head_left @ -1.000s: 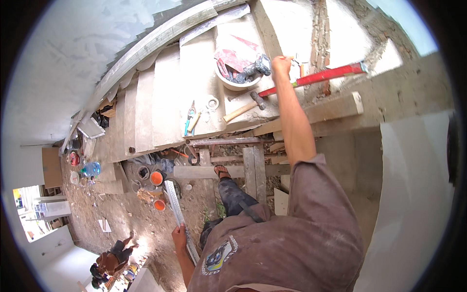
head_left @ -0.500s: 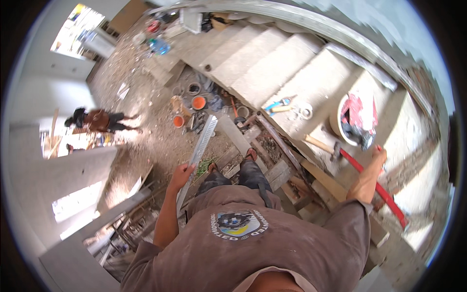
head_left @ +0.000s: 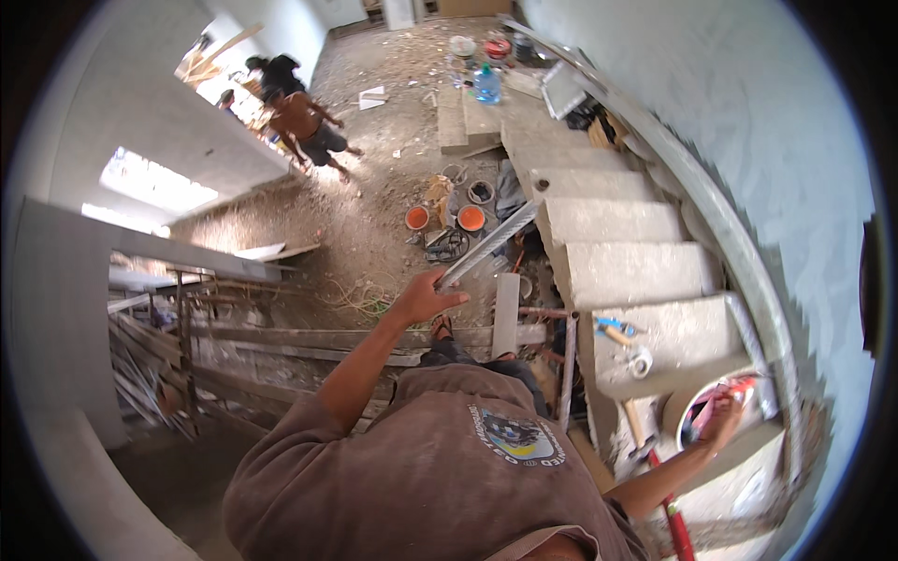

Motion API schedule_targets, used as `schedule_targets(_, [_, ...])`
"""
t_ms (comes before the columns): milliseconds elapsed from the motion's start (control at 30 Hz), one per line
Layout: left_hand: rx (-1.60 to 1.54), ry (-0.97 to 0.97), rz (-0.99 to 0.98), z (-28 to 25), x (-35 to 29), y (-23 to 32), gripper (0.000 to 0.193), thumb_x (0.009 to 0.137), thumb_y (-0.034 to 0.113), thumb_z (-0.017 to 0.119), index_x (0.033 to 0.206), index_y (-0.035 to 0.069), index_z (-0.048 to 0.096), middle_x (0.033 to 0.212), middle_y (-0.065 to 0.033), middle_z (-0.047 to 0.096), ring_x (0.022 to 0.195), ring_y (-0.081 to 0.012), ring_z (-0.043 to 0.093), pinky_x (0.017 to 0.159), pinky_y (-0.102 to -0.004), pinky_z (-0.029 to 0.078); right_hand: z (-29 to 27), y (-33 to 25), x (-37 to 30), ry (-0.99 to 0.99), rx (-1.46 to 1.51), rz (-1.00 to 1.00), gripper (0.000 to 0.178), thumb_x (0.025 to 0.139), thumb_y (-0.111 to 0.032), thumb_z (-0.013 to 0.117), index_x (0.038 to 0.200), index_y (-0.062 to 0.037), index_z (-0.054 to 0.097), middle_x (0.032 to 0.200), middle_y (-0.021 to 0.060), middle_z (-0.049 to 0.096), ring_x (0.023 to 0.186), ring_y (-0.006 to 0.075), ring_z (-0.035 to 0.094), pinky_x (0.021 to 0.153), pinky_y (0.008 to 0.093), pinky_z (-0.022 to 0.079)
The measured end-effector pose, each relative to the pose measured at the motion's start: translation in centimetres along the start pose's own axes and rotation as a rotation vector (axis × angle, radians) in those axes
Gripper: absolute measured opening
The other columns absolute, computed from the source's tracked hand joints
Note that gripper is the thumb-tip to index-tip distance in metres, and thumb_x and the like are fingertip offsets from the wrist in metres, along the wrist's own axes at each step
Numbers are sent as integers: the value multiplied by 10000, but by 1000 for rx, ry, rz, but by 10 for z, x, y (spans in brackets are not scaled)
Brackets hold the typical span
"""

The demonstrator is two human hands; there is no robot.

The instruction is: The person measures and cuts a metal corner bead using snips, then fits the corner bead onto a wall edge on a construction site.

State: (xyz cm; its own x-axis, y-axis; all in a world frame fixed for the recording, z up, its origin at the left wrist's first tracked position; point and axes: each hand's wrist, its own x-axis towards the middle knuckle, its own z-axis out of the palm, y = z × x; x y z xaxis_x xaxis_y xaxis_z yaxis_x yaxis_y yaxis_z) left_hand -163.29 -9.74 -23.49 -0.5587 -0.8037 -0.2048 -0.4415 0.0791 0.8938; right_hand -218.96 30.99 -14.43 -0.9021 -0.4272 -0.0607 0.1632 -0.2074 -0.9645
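Observation:
My left hand (head_left: 430,299) is closed round the near end of a long, perforated grey metal strip (head_left: 488,245), which points away toward the stairs. My right hand (head_left: 722,416) is over a pale bucket (head_left: 675,416) standing on a stair tread, its fingers closed on a small red object (head_left: 742,386) whose kind I cannot make out. Pink-red material shows inside the bucket, partly hidden by the hand. Beside the bucket lies a hammer (head_left: 634,419) with a wooden handle. A long red bar (head_left: 677,529) runs under my right forearm.
Concrete stairs (head_left: 617,220) descend away on the right. On a tread lie a roll of tape (head_left: 640,362) and a blue-handled tool (head_left: 615,324). Orange-filled buckets (head_left: 470,218) stand on the rubble floor below. Timber rails (head_left: 449,335) cross near my feet. A person (head_left: 304,122) is at far left.
My view has turned, so the stairs now run away from me. My right hand has moved from beside the bucket to over its opening. My left hand still grips the metal strip.

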Motion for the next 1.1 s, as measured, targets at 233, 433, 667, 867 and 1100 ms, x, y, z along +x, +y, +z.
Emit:
schedule_targets(233, [61,157,26,-37,-2,36,368,942,352,707,1012,-4,649,718,-75,586,686,-125,519,626,-339,441,312,113,-85,-669,79,671,541,889,-113,519,1421,-34,463,817,-23,499,627,74,457,658,267,476])
schedule_targets(433, [-212,176,59,-48,-39,63,349,972,324,675,1034,-19,656,700,-33,587,661,-103,505,604,-313,437,434,121,-151,-1028,547,1175,511,911,-85,555,1405,-20,442,808,-3,479,622,96,469,646,291,484])
schedule_targets(667, [-166,493,-55,-36,-102,65,337,992,296,661,1071,-31,638,733,-23,602,714,-81,524,647,-298,460,454,130,-160,-1351,402,1346,509,899,-113,598,1388,-64,463,778,19,502,628,121,515,610,330,515])
schedule_targets(867, [-127,638,-180,-14,-149,42,349,1008,310,639,1090,-29,647,803,-55,635,745,-90,556,672,-309,470,468,170,-176,-1502,131,1490,504,951,-238,642,1400,-87,469,827,30,532,671,141,531,629,314,504])
schedule_targets(1100, [-284,813,-216,-35,-180,6,349,1010,327,623,1026,-20,659,705,-52,599,664,-121,536,612,-331,452,492,212,-259,-1741,-10,1428,545,957,-267,642,1450,-118,462,1314,61,557,1150,200,562,927,367,485])
